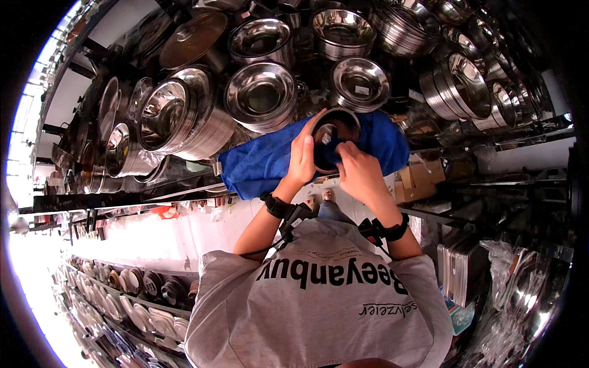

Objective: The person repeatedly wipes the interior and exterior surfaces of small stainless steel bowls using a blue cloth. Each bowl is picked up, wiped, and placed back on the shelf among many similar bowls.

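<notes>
A round, dark-looking metal bowl (337, 117) is tilted so that its inside faces me, over a blue cloth (262, 161) spread along the shelf's front edge. My left hand (303, 154) grips the bowl's outer wall on its left side. Inside the bowl, my right hand (356, 168) holds a bunched dark blue cloth (329, 151) against the inner wall; its fingertips are partly hidden. A small label is stuck inside the bowl. Just beyond stand a stack of steel bowls (360, 85) with a label in the top one, and another stack of wide-rimmed steel bowls (261, 94).
Large steel basins (165, 115) lean on the shelf at the left, and more stacked basins (467, 87) at the right. Cardboard boxes (419, 179) sit low at the right. Behind me, a rack holds stacked white dishes (156, 319).
</notes>
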Motion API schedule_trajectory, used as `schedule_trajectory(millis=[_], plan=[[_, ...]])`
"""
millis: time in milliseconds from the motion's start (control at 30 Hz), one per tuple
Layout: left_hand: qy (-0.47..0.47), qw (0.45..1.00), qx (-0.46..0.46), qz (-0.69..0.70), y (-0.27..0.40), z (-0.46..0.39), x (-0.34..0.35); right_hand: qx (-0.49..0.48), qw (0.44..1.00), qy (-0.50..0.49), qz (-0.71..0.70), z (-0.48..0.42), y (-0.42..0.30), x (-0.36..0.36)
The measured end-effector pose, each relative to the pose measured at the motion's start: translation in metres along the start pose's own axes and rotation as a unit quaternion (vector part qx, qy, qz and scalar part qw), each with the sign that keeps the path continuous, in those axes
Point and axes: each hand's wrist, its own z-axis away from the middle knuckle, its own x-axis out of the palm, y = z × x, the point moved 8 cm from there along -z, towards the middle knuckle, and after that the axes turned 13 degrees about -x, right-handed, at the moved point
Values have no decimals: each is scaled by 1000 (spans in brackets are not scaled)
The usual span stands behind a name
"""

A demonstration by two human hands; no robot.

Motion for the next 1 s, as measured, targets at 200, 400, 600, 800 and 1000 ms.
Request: schedule_trajectory(millis=[200, 400, 600, 800, 1000], plan=[[0, 1000, -6, 14, -1, 1, 4, -139, 981, 85, -100, -23, -22, -3], [28, 999, -14, -25, 1, 2, -1, -162, 955, 248, -1, -42, -9, -24], [69, 997, -18, -35, 1, 6, -4, -62, 979, 176, 81, -32, 23, -23], [74, 996, -13, -39, 4, 7, -1, -109, 990, 24, 83, -10, 18, -5], [96, 995, -32, 19, -8, 6, 1, -235, 964, -30, -124, -4, -4, 4]])
